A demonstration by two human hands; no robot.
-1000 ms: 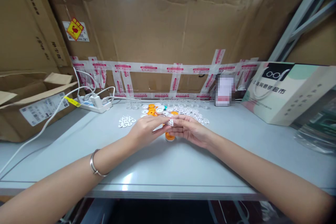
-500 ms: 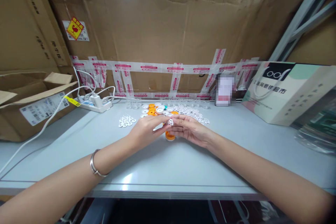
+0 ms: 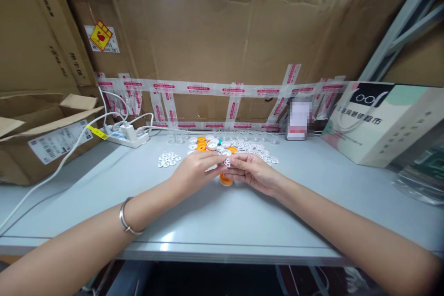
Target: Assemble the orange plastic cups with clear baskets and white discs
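My left hand (image 3: 194, 172) and my right hand (image 3: 252, 172) meet over the middle of the grey table (image 3: 222, 212). Both pinch a small white star-shaped plastic part (image 3: 226, 163) between their fingertips. Just below the fingers an orange cap (image 3: 225, 180) sits on the table. Behind the hands lies a heap of orange and white caps (image 3: 210, 144), with a spread of small white star parts (image 3: 255, 149) to its right. A small cluster of white discs (image 3: 167, 158) lies to the left. A bracelet circles my left wrist.
A white power strip (image 3: 123, 138) with plugged cables lies at the back left beside an open cardboard box (image 3: 41, 136). A taped cardboard wall (image 3: 222, 55) closes the back. A paper bag (image 3: 381, 120) lies on its side at the right.
The hands stay together on the small white part with only slight finger movement. The view has shifted a little.
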